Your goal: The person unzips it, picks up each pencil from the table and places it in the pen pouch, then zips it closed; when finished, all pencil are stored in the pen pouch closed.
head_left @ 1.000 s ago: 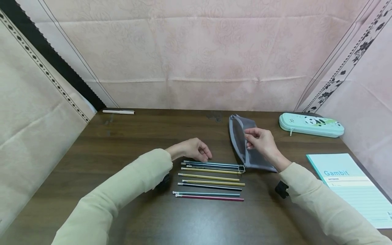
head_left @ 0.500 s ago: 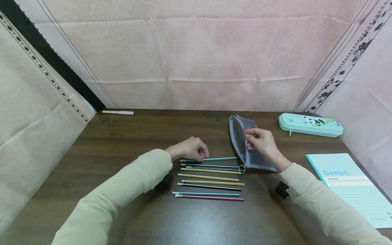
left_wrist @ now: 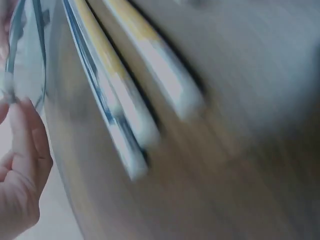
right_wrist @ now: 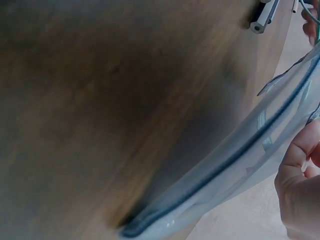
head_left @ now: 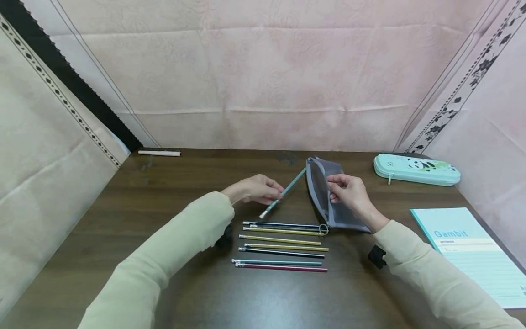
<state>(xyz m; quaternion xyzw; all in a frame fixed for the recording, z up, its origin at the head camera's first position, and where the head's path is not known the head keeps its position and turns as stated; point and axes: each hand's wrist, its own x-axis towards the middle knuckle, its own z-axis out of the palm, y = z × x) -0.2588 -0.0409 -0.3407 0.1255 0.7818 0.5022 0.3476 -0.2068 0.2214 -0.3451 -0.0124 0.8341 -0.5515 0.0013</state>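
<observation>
My left hand [head_left: 258,188] pinches a light blue pencil [head_left: 293,183] above the table. The pencil slants, its eraser end low and its far end at the left edge of the grey zip pouch [head_left: 347,215]. With thumb and fingers, my right hand [head_left: 349,191] grips the pouch's rim and its mouth gapes toward the left. Below lies a row of several pencils: dark ones at the top, gold pencils [head_left: 283,240] in the middle, another light blue pencil [head_left: 279,262] and a dark red pencil [head_left: 283,267] nearest me. The left wrist view is blurred.
A mint pencil case [head_left: 417,170] with a panda print stands at the back right. A notepad [head_left: 472,256] lies at the right edge. There is a white pen-like stick [head_left: 159,153] at the back left. Cloth [head_left: 263,82] hangs behind the table.
The left hand has picked the light blue pencil off the top of the row, raised it and turned it toward the pouch mouth. The right hand and pouch have hardly moved.
</observation>
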